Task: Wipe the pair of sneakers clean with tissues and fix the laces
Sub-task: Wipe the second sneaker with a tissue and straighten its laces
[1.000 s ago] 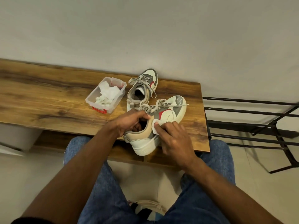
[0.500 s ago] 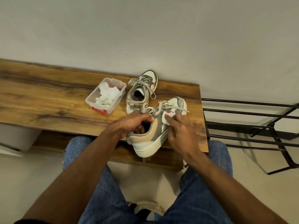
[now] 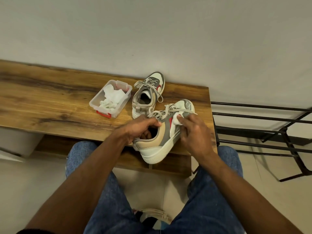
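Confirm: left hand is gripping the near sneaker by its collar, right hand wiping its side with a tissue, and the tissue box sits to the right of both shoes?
Not quite. The head view shows the tissue box to the left of both shoes, beside the far sneaker. The rest holds: left hand at the near sneaker collar, right hand wiping with the tissue.

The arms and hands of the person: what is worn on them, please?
The left hand and the right hand are bare: no gloves, rings or watch show. Both forearms are bare with no sleeve visible. Blue denim jeans cover the legs below.

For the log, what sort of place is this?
Probably a home entryway or hall: a wooden bench against a plain wall, a black metal rack beside it, and a tiled floor.
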